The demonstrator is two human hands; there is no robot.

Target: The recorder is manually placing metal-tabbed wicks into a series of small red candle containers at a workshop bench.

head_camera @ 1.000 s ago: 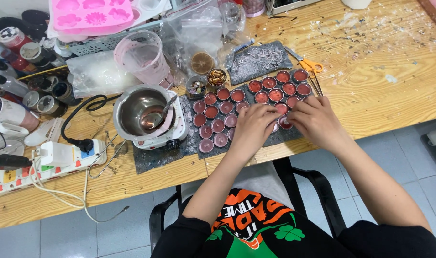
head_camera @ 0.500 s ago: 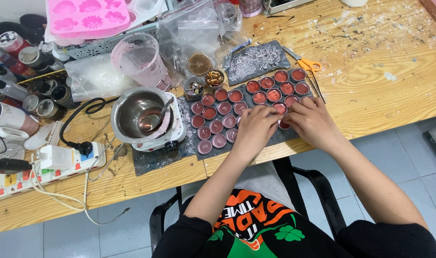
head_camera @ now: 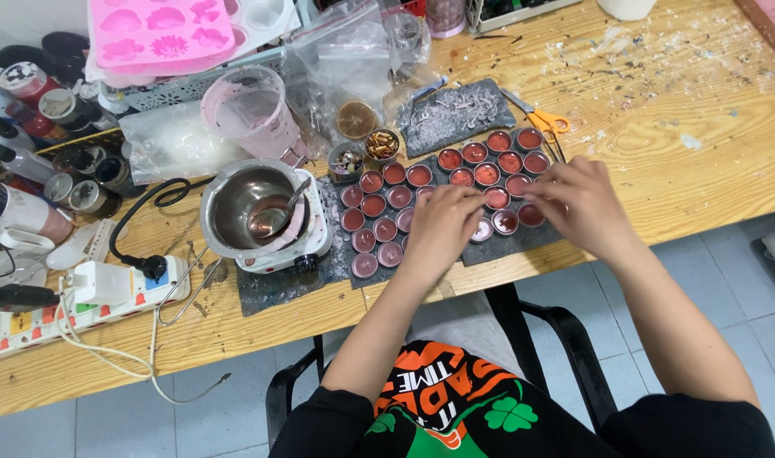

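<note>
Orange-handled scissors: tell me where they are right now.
In the head view the orange-handled scissors lie on the wooden table, just beyond the far right corner of the red-filled tins, ahead of the right hand.

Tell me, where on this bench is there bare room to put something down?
Bare wood lies right of the scissors, toward the table's far end, and along the front edge under the power strip. Around the melting pot, tins and both hands it's crowded.

Both hands rest over the small round tins (head_camera: 476, 154) of reddish wax on the dark mat (head_camera: 531, 242). The left hand (head_camera: 442, 225) and right hand (head_camera: 578, 203) seem to touch tins beneath them; fingertips blur.
</note>
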